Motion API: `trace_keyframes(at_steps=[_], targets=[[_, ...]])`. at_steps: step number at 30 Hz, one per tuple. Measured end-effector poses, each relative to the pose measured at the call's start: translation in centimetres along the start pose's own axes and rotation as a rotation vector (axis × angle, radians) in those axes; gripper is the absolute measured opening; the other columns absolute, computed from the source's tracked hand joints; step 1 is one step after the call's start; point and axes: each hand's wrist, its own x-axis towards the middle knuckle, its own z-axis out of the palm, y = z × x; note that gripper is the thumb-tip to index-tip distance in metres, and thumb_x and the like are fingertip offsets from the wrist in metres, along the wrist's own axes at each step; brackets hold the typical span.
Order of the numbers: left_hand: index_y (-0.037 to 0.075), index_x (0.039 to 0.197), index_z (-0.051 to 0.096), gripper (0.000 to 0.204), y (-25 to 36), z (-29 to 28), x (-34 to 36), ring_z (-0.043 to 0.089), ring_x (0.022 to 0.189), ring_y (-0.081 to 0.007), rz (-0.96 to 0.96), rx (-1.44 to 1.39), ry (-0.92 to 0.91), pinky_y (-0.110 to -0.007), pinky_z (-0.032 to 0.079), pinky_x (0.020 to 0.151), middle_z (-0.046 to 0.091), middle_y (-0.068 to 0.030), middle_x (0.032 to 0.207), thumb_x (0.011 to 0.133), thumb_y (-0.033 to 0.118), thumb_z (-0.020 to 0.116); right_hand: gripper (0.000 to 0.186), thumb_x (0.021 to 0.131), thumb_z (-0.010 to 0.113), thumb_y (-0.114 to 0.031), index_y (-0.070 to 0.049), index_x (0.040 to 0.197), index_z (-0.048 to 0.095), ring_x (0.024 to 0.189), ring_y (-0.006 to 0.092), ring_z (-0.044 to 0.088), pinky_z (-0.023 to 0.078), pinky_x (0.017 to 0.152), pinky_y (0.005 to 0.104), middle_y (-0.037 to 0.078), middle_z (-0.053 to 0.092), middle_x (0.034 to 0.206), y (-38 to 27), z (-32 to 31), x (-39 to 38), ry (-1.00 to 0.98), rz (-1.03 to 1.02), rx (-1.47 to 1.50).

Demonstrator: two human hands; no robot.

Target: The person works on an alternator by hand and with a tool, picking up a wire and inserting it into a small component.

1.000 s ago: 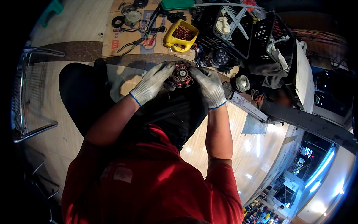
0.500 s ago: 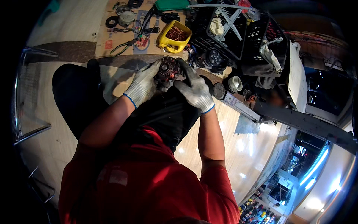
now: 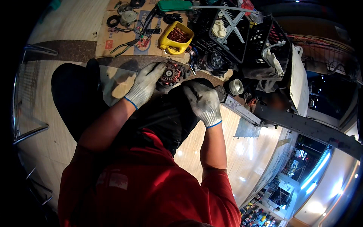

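My left hand (image 3: 145,83) hides some of the copper-wound part (image 3: 169,74); the cardboard (image 3: 103,49) (far side) is cut off.

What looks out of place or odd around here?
The yellow jug: its side looks cut away, making an open bin for copper-coloured scraps, an unusual use for a jug. The pale glove on the right hand is smudged dark, probably ordinary work grime.

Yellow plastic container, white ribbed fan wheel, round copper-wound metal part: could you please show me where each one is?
Yellow plastic container (image 3: 165,41), head view: its left wall.
White ribbed fan wheel (image 3: 236,87), head view: its ribbed side.
Round copper-wound metal part (image 3: 169,74), head view: its centre.
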Motion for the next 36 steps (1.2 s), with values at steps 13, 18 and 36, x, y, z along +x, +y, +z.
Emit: trace_keyframes(at_steps=[13,18,36], targets=[[0.006,0.122,0.057,0.029,2.1,0.2,-0.6,0.067,0.1,-0.022,-0.277,-0.215,-0.157,-0.042,0.059,0.083,0.065,-0.009,0.114,0.1,0.024,0.054,0.023,0.089,0.066,-0.034,-0.013,0.097,0.07,0.068,0.034,0.066,0.053,0.059,0.0417,0.015,0.067,0.076,10.7,-0.1,-1.9,0.096,-0.01,-0.251],[0.012,0.121,0.06,0.03,3.2,0.9,-1.6,0.067,0.1,-0.0204,-0.249,-0.371,-0.119,-0.036,0.057,0.077,0.067,-0.005,0.114,0.098,0.03,0.056,0.019,0.088,0.068,-0.03,-0.012,0.093,0.069,0.069,0.0305,0.067,0.052,0.059,0.0395,0.012,0.067,0.075,13.3,-1.9,-5.4,0.14,-0.046,-0.334],[0.006,0.135,0.05,0.053,-0.7,0.0,0.2,0.063,0.09,-0.0207,-0.236,-0.142,-0.179,-0.033,0.051,0.071,0.063,-0.0152,0.117,0.094,0.039,0.058,0.035,0.083,0.062,-0.032,-0.009,0.109,0.057,0.084,0.0306,0.063,0.052,0.069,0.0427,0.013,0.063,0.093,6.0,5.5,0.6,0.114,-0.075,-0.374]])
